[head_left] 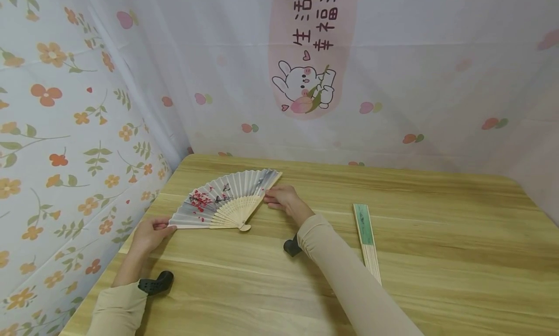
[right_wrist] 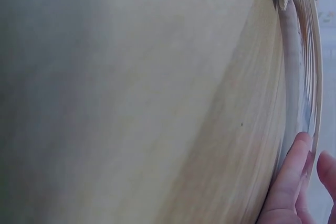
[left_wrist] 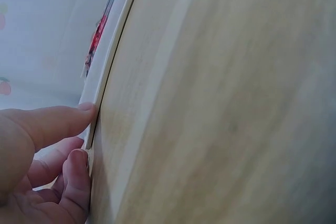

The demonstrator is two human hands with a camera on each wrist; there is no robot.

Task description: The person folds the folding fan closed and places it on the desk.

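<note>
A spread folding fan lies on the left part of the wooden table, its pale leaf painted with red blossoms and dark butterflies. Its pivot end points toward the person. My left hand pinches the outer left corner, thumb on the edge stick and fingers curled beneath, as the left wrist view shows along the fan's edge. At the opposite side, my right hand holds the right guard stick between thumb and fingers. In the right wrist view, the fingers reach behind the fan's ribs.
A second, folded fan with a green section lies to the right of my right forearm, partly hidden by the sleeve. A floral curtain hangs at the left and a printed cloth behind the table.
</note>
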